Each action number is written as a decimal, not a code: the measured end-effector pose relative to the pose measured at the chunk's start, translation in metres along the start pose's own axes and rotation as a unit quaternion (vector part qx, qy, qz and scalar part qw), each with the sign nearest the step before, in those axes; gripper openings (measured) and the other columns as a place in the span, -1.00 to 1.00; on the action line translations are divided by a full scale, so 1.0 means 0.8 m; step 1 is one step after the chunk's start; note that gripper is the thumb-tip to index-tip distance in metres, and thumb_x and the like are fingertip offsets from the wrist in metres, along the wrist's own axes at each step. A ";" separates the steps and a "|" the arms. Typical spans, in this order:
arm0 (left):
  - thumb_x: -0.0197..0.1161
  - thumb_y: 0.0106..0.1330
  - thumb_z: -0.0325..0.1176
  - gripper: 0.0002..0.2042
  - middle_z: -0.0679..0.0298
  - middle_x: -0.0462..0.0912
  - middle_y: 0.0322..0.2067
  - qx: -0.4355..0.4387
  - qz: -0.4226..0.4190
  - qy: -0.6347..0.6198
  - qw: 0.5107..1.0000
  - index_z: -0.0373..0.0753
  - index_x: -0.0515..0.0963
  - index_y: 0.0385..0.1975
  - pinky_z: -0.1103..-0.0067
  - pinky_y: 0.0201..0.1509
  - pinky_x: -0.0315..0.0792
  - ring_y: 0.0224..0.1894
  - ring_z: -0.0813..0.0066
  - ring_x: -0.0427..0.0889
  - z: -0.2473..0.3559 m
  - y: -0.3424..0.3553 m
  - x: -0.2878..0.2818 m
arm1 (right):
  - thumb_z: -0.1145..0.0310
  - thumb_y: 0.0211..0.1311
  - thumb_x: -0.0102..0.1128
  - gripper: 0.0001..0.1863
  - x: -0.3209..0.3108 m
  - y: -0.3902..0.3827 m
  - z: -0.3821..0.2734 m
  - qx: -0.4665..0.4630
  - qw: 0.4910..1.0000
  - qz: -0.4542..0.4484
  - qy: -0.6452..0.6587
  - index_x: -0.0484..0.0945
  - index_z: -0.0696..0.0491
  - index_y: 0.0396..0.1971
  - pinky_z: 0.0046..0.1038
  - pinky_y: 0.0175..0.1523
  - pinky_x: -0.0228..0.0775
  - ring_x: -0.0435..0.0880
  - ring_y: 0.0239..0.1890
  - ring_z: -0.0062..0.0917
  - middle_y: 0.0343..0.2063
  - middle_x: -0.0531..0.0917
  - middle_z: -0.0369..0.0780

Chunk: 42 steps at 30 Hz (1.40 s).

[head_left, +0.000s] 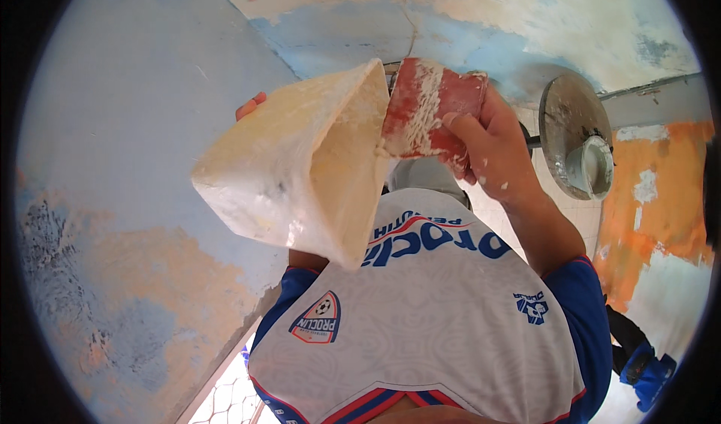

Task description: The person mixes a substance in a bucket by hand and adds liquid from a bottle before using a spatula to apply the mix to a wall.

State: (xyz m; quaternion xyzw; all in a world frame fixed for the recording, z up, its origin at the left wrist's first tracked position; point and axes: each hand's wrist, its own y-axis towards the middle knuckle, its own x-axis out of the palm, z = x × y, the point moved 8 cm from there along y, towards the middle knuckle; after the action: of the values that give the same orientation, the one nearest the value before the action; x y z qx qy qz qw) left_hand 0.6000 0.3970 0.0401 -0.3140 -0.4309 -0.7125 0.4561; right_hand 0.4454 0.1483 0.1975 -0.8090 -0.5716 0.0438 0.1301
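Note:
My left hand (251, 105) holds a cream-coloured, cut-open plastic container (266, 161) with a triangular opening facing right. Only a few fingertips show at its upper left; the rest of that hand is hidden behind it. My right hand (492, 146) grips a red rectangular scraper (409, 105) streaked with pale paste, thumb on its face and fingers curled round its right edge and lower side. The scraper's left edge is at the container's rim, with some paste along that edge; I cannot tell if the two touch.
A patchy pale-blue wall (135, 123) rises along the left, another (526, 18) across the top. At right are a round stained board or stool top (563, 105), a small white pot (582, 172) with pale residue, an orange-patched surface (642, 221) and a blue-and-black object (650, 375).

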 end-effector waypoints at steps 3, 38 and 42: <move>-0.15 0.46 0.29 -0.28 0.18 0.39 0.33 0.016 0.011 0.007 1.000 -0.11 0.21 0.44 0.20 0.34 0.41 0.32 0.17 0.44 0.003 0.006 -0.004 | 0.48 0.31 0.05 -0.73 -0.006 0.032 0.003 0.004 1.000 -0.018 -0.021 0.43 0.17 -0.01 -0.62 -0.76 0.14 0.44 -0.77 -0.69 -0.52 0.64 -0.19; -0.12 0.48 0.24 -0.32 0.18 0.45 0.30 -0.200 0.034 -0.120 0.972 -0.12 0.25 0.42 0.21 0.29 0.48 0.28 0.18 0.50 -0.113 0.246 -0.078 | 0.64 0.12 0.32 -0.75 0.139 0.169 -0.092 -0.430 0.854 -0.113 -0.268 0.67 0.13 -0.16 -0.41 -0.29 0.41 0.57 -0.42 -0.33 -0.33 0.75 -0.16; -0.11 0.48 0.23 -0.33 0.18 0.45 0.29 -0.224 0.020 -0.115 0.968 -0.12 0.26 0.41 0.21 0.29 0.49 0.27 0.18 0.51 -0.095 0.253 -0.101 | 0.65 0.16 0.29 -0.80 0.166 0.169 -0.079 -0.399 0.880 -0.061 -0.250 0.68 0.16 -0.20 -0.42 -0.31 0.39 0.56 -0.45 -0.36 -0.38 0.75 -0.14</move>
State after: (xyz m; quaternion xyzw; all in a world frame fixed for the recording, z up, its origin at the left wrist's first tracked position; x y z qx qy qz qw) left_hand 0.8136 0.3160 0.0058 -0.4964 -0.3036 -0.7409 0.3354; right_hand 0.6283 0.2200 0.2337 -0.7182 -0.6025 0.0053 -0.3482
